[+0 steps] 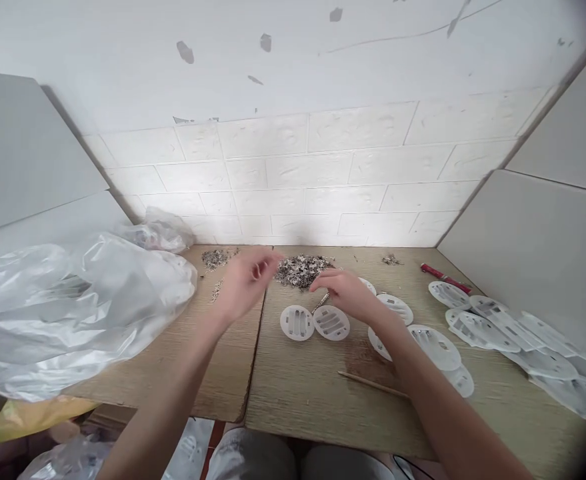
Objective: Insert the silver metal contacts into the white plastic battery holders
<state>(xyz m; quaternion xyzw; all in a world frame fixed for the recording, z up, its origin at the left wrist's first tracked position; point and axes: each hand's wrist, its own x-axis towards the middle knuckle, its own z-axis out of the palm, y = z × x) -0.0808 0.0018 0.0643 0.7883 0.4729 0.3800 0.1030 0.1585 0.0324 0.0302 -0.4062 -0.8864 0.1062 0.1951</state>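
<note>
My left hand [245, 280] hovers blurred at the left side of a pile of small metal pieces [303, 271], its fingers curled together; whatever they hold is too small to tell. At the right side of the pile is my right hand [345, 291], fingers bent toward the metal pieces. A thin metallic tool [320, 303] lies under or beside its fingertips; whether they grip it is unclear. Just below, a white slotted disc [297, 323] and another white disc [331, 323] lie side by side. More round discs [433, 347] lie beneath and beyond my right forearm.
Large plastic bags [87, 307] cover the table's left. Overlapping white discs [537, 360] and a red tool [445, 277] lie at right. A wooden stick [373, 385] is near the front. Smaller metal piles [215, 259] sit by the brick-patterned wall [283, 180].
</note>
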